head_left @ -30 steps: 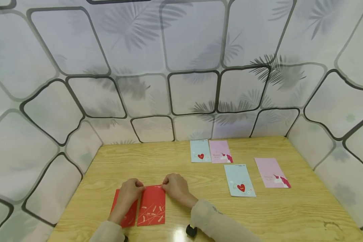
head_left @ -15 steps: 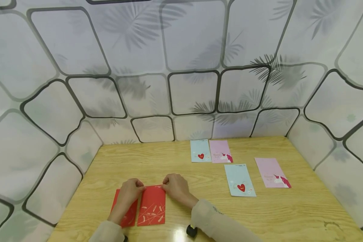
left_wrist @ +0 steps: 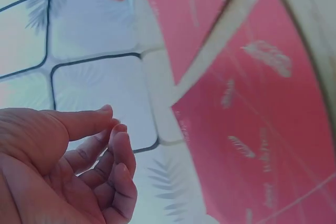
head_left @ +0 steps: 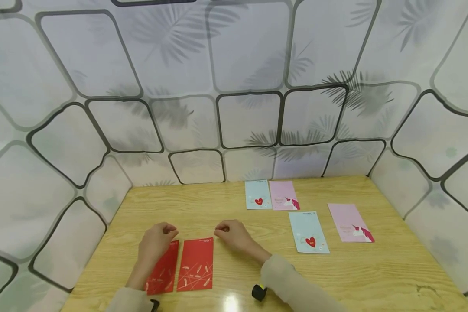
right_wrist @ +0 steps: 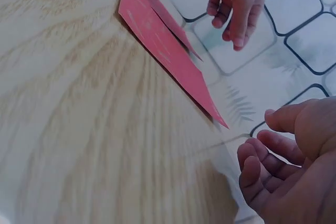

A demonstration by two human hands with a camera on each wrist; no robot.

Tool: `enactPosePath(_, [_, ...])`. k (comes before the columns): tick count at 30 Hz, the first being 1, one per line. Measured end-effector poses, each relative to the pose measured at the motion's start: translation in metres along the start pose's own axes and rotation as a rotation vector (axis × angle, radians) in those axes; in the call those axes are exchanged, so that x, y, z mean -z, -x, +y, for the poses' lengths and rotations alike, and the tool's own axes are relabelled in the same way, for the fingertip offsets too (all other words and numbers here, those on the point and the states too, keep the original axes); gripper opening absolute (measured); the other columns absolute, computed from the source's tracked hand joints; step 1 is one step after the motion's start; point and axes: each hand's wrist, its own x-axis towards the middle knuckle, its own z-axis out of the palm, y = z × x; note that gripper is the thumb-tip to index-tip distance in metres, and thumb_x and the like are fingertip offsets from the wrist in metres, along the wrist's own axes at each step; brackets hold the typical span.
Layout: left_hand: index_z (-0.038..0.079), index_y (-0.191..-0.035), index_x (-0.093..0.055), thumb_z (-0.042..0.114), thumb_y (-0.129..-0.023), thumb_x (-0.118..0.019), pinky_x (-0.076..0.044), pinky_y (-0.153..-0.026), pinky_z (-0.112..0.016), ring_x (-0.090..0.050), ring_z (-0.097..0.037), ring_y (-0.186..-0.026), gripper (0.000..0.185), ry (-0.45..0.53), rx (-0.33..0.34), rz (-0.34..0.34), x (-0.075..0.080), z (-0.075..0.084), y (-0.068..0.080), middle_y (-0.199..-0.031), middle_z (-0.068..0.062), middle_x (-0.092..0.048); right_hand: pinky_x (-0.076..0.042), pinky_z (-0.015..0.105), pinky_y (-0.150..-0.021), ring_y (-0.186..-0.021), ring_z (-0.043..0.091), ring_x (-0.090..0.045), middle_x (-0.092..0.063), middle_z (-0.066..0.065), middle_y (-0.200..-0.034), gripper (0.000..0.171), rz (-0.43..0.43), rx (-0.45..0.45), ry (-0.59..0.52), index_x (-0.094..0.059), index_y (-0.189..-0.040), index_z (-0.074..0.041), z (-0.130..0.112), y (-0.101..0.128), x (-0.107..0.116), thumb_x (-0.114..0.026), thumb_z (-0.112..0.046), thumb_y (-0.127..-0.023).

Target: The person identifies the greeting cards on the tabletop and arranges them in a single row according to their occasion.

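Note:
Two red cards printed with feathers lie side by side on the wooden table: a left red card [head_left: 164, 273] and a right red card [head_left: 196, 264]. My left hand [head_left: 154, 245] is over the upper left part of the left card and covers some of it. Its fingers are loosely bent with nothing between them, thumb tip close to the index finger in the left wrist view. Just off the right card's upper right corner is my right hand [head_left: 235, 236], holding nothing. In the right wrist view, a gap shows between its thumb [right_wrist: 281, 119] and bent fingers.
Farther right lie a near blue heart card [head_left: 306, 229] and a right pink unicorn card [head_left: 347, 221]. A back blue card [head_left: 257, 193] and a back pink card [head_left: 282, 193] lie by the patterned curtain [head_left: 249, 121]. The wooden table [head_left: 374, 273] extends rightward.
Both hands have let go of the right red card's top corners and moved apart, left hand leftward, right hand rightward. More of the left red card shows. The other cards stay put.

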Motion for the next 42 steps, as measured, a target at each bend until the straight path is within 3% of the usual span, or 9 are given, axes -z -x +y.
enactPosePath(6, [0.003, -0.109, -0.075, 0.022, -0.1, -0.07, -0.048, -0.059, -0.035, -0.062, -0.015, -0.069, 0.022, 0.031, -0.034, -0.011, 0.007, 0.01, 0.006, -0.095, -0.006, -0.074, -0.054, 0.028, -0.071, -0.081, 0.012, -0.062, -0.071, 0.0, -0.097, 0.021, -0.014, -0.015, -0.027, -0.074, -0.112, -0.001, 0.005, 0.007, 0.026, -0.068, -0.018, -0.101])
enactPosePath(11, [0.002, -0.11, -0.074, 0.022, -0.099, -0.071, -0.052, -0.062, -0.036, -0.068, -0.02, -0.077, 0.023, 0.065, -0.082, 0.008, 0.006, 0.023, 0.013, -0.099, -0.009, -0.074, -0.054, 0.027, -0.067, -0.081, 0.022, -0.066, -0.072, 0.006, -0.098, 0.027, -0.008, -0.001, -0.037, -0.072, -0.117, 0.003, 0.007, 0.015, 0.049, -0.066, -0.02, -0.103])
enactPosePath(14, [0.001, -0.109, -0.074, 0.02, -0.098, -0.072, -0.053, -0.062, -0.036, -0.069, -0.023, -0.08, 0.022, 0.099, -0.089, 0.031, 0.002, 0.03, 0.016, -0.098, -0.009, -0.074, -0.053, 0.028, -0.066, -0.082, 0.026, -0.066, -0.072, 0.007, -0.098, 0.029, -0.001, 0.009, -0.029, -0.071, -0.119, 0.004, 0.008, 0.019, 0.06, -0.065, -0.021, -0.104])
enactPosePath(22, [0.004, -0.114, -0.074, 0.023, -0.098, -0.073, -0.055, -0.066, -0.035, -0.07, -0.023, -0.089, 0.025, 0.152, -0.092, 0.039, -0.009, 0.046, 0.023, -0.106, -0.008, -0.074, -0.054, 0.028, -0.07, -0.085, 0.015, -0.064, -0.072, 0.007, -0.103, 0.03, 0.049, 0.011, -0.028, -0.07, -0.121, 0.002, 0.01, 0.028, 0.088, -0.065, -0.021, -0.104])
enactPosePath(28, [0.005, -0.118, -0.073, 0.026, -0.099, -0.072, -0.054, -0.064, -0.032, -0.069, -0.023, -0.091, 0.028, 0.176, -0.107, 0.018, -0.014, 0.056, 0.021, -0.107, -0.006, -0.073, -0.055, 0.028, -0.072, -0.089, 0.023, -0.066, -0.072, 0.016, -0.106, 0.031, 0.062, 0.006, -0.023, -0.069, -0.124, 0.002, 0.012, 0.037, 0.109, -0.065, -0.02, -0.104])
enactPosePath(42, [0.007, -0.116, -0.073, 0.023, -0.099, -0.072, -0.056, -0.066, -0.031, -0.069, -0.019, -0.087, 0.024, 0.307, -0.213, 0.014, -0.035, 0.085, 0.017, -0.103, -0.003, -0.072, -0.056, 0.034, -0.077, -0.094, 0.022, -0.065, -0.07, 0.018, -0.111, 0.036, 0.079, 0.001, -0.013, -0.065, -0.127, 0.005, 0.026, 0.062, 0.151, -0.064, -0.024, -0.105])
